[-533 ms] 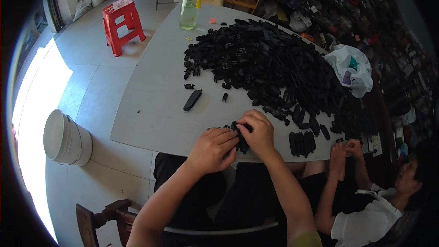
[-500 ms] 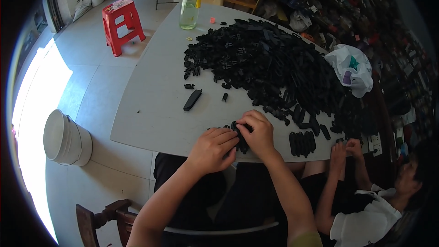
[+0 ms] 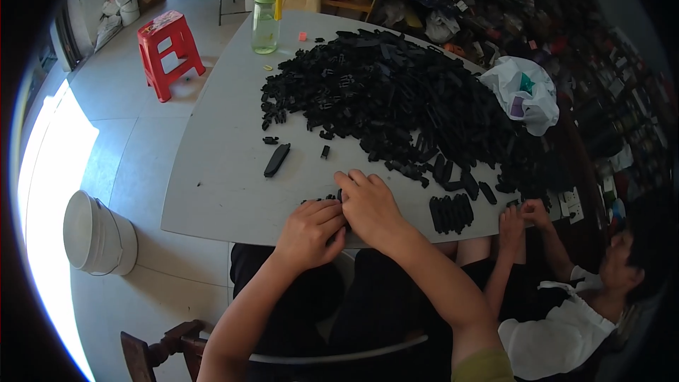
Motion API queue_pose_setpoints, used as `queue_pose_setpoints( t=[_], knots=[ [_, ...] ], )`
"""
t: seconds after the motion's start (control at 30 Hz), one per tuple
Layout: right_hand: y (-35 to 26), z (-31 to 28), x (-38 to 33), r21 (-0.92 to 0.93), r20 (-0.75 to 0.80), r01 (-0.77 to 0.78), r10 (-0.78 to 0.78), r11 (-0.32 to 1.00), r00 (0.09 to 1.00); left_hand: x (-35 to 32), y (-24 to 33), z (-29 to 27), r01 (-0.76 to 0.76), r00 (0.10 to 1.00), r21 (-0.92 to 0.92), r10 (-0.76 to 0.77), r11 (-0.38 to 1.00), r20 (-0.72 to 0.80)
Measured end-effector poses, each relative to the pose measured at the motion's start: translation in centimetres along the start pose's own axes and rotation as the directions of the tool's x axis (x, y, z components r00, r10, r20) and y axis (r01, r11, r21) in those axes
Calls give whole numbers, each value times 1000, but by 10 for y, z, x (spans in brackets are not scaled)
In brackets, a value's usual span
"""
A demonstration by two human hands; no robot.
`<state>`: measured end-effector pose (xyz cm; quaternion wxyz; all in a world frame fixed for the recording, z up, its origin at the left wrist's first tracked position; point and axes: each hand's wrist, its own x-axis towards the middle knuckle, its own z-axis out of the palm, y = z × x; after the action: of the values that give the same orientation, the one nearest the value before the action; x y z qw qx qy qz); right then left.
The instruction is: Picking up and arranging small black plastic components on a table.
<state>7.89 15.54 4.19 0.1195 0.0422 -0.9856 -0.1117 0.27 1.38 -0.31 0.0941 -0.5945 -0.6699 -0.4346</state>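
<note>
At the table's front edge, my left hand [image 3: 309,233] and my right hand [image 3: 368,209] meet with bent fingers around a black plastic part, mostly hidden under them. Small black plastic pieces [image 3: 322,199] show just beyond my left fingers. Farther up lie a long black plastic piece [image 3: 277,160] and a small black clip-like piece [image 3: 325,151]. To the right of my right hand, several matching black plastic parts [image 3: 451,213] stand side by side in a row. A big heap of black plastic parts [image 3: 396,92] covers the table's far middle and right.
On the white table [image 3: 212,184] stands a green-lidded bottle [image 3: 266,21]; a white plastic bag [image 3: 523,92] lies at the right. A co-worker's hands [image 3: 520,223] are at the right edge. A red stool [image 3: 170,53] and a white bucket [image 3: 99,233] stand left on the floor.
The whole view has shifted, so the table's things sit farther left. My right hand has turned over the black part, covering more of it; my left hand stays against it.
</note>
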Motion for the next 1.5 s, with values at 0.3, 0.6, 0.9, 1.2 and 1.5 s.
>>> queue_pose_setpoints(
  t=[0.3,0.6,0.9,1.2,1.5],
  knots=[
    [64,-19,-39,567,-94,-418,560,710,823,-4,-3,-23,-45,999,-26,44,999,-18],
    [116,25,-64,-123,197,-673,683,729,704,-9,-6,-26,-54,998,49,52,997,29],
    [84,24,-40,91,55,-591,588,802,807,-13,-9,-25,-75,997,71,74,995,18],
    [14,0,-7,787,2,-284,458,548,889,-18,-12,-21,-79,997,83,79,993,8],
    [-5,24,0,658,-234,-165,407,735,883,-17,-12,-20,-67,998,75,68,995,-13]
  ],
)
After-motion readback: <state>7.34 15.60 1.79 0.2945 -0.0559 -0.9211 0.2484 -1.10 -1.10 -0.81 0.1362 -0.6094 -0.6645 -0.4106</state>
